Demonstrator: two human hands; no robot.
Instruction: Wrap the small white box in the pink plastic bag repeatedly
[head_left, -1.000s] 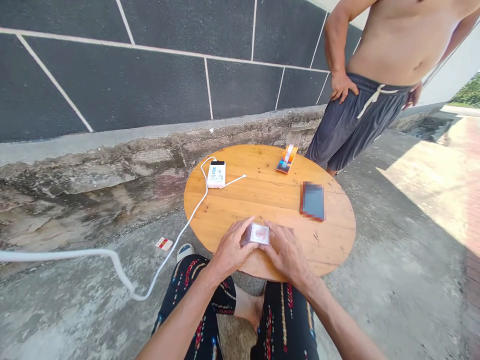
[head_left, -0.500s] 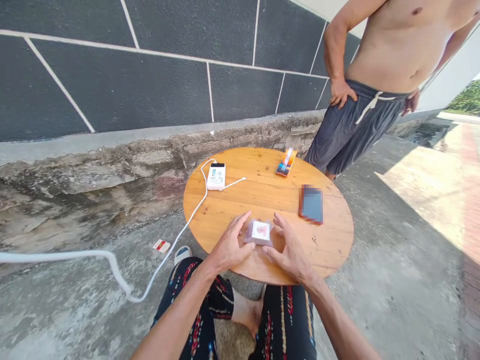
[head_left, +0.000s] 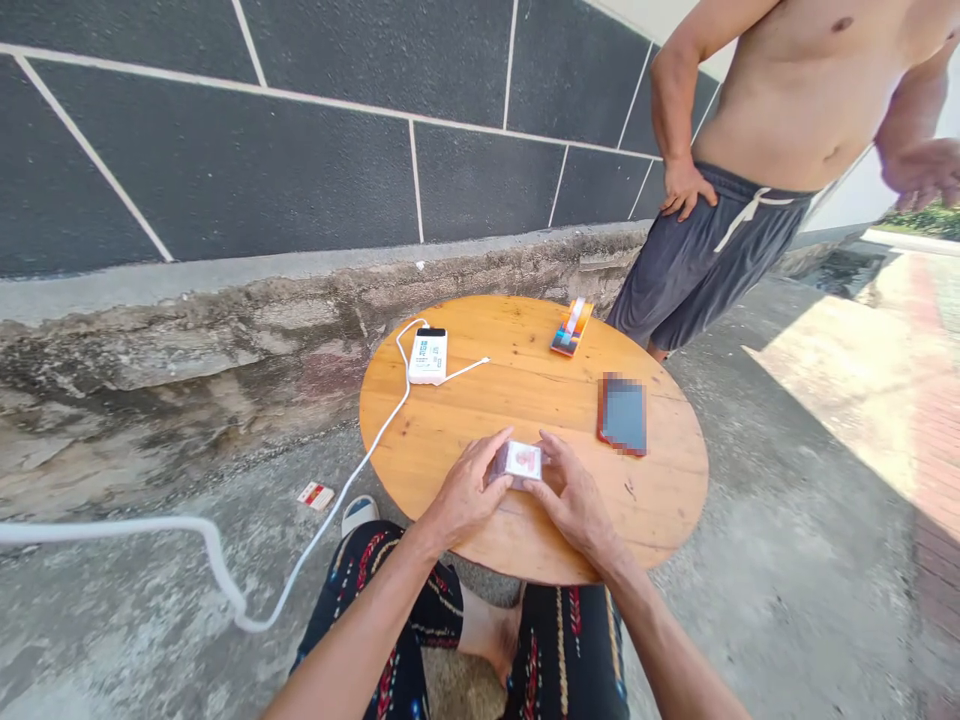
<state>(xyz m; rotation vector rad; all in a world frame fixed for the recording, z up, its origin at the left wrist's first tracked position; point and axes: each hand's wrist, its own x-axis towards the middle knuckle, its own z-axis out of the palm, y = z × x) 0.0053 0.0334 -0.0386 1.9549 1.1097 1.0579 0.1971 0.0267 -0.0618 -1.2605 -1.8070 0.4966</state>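
A small box point(head_left: 524, 460) in clear plastic wrap, white on top with a reddish print, is at the near part of the round wooden table point(head_left: 450, 410). My left hand point(head_left: 474, 490) grips its left side, thumb at the near edge and fingers at the far edge. From the right, my right hand point(head_left: 571, 497) holds it the same way, fingers curved round its side. Whether the box touches the tabletop I cannot tell.
On the table are a white power strip point(head_left: 429, 356) with cables, an orange tape dispenser point(head_left: 572, 327) and a blurred-out phone-like device point(head_left: 623, 414). A person point(head_left: 780, 150) stands at the far right. A small red-and-white packet point(head_left: 316, 495) lies on the ground.
Both my hands have closed in from either side and now grip the wrapped box. The other person's hand at the far right has lifted outward.
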